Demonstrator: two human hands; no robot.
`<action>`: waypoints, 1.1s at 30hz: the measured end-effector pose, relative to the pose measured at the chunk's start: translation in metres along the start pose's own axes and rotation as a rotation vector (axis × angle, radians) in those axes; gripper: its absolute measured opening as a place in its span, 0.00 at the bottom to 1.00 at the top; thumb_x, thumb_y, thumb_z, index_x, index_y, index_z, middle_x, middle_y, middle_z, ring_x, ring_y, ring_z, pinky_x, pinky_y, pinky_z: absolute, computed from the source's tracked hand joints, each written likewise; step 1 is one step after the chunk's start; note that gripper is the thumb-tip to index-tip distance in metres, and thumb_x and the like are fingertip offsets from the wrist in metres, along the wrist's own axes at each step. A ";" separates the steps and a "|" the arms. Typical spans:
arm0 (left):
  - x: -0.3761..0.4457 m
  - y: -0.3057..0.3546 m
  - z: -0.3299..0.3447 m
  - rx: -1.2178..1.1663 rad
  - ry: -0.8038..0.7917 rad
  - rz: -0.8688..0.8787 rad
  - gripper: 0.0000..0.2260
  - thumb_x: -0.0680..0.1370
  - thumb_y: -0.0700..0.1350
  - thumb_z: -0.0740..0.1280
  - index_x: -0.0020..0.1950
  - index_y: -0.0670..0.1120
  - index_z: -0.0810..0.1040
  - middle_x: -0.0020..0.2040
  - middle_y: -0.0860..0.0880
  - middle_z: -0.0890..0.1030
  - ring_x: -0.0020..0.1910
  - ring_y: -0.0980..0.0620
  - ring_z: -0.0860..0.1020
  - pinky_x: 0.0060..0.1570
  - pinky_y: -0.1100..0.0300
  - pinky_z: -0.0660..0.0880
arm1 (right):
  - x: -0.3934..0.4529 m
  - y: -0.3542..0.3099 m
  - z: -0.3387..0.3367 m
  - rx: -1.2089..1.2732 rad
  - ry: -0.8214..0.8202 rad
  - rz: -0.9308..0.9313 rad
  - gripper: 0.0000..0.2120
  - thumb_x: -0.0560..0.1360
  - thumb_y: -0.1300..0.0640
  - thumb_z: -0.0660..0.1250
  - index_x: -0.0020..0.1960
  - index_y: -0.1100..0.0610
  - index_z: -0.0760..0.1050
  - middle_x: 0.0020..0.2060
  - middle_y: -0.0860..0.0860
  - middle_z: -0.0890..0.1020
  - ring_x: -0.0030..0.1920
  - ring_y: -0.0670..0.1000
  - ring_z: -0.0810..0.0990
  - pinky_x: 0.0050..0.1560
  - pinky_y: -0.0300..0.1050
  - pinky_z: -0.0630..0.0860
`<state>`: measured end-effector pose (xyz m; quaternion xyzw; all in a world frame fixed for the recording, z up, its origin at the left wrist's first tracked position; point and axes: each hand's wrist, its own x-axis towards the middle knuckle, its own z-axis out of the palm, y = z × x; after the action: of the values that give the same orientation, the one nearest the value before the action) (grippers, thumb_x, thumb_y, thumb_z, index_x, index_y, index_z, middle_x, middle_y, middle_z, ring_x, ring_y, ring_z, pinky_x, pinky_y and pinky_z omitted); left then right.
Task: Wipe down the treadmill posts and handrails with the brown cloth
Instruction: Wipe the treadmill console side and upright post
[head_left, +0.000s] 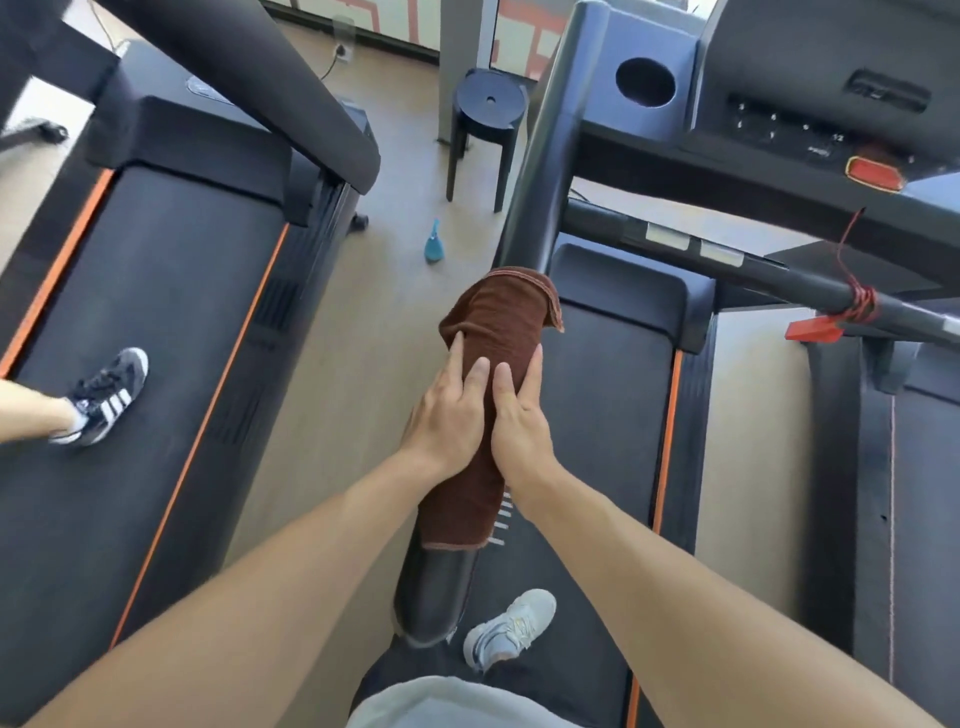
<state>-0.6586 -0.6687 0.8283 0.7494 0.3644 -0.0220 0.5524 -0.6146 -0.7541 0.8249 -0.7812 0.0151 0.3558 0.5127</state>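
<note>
Head view – both hands, left hand (449, 410) and right hand (519, 415), pressing brown cloth (488, 332) around handrail (434, 597), wood-look floor (363, 322).

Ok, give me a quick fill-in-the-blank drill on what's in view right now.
1. Both hands, left hand and right hand, press the ____ cloth around the handrail.
2. The spray bottle on the floor is ____ in colour.
3. The stool beyond the bottle is ____.
4. The treadmill belts carry ____ edge stripes.

Missing words: brown; teal; black; orange
</note>
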 end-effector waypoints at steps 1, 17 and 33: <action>0.012 0.006 0.001 0.019 0.008 0.005 0.26 0.87 0.56 0.50 0.84 0.53 0.52 0.82 0.51 0.60 0.80 0.50 0.60 0.76 0.56 0.55 | 0.009 -0.005 -0.002 0.012 0.007 0.029 0.32 0.83 0.33 0.52 0.81 0.32 0.40 0.81 0.45 0.63 0.78 0.51 0.66 0.78 0.56 0.63; 0.161 0.095 0.006 0.196 0.074 0.153 0.27 0.86 0.55 0.51 0.84 0.51 0.50 0.82 0.48 0.60 0.79 0.46 0.62 0.76 0.52 0.57 | 0.152 -0.089 -0.030 0.213 0.064 0.145 0.37 0.79 0.29 0.57 0.81 0.49 0.63 0.71 0.51 0.77 0.67 0.57 0.78 0.65 0.61 0.78; 0.009 -0.001 -0.002 0.015 -0.022 0.132 0.27 0.87 0.52 0.53 0.84 0.51 0.49 0.83 0.53 0.55 0.81 0.56 0.54 0.66 0.74 0.46 | 0.000 0.003 -0.003 0.099 0.023 0.044 0.33 0.79 0.29 0.56 0.81 0.33 0.51 0.77 0.45 0.69 0.73 0.52 0.72 0.73 0.57 0.71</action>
<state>-0.6533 -0.6628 0.8246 0.7758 0.3076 0.0034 0.5509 -0.6138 -0.7572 0.8232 -0.7585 0.0558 0.3567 0.5425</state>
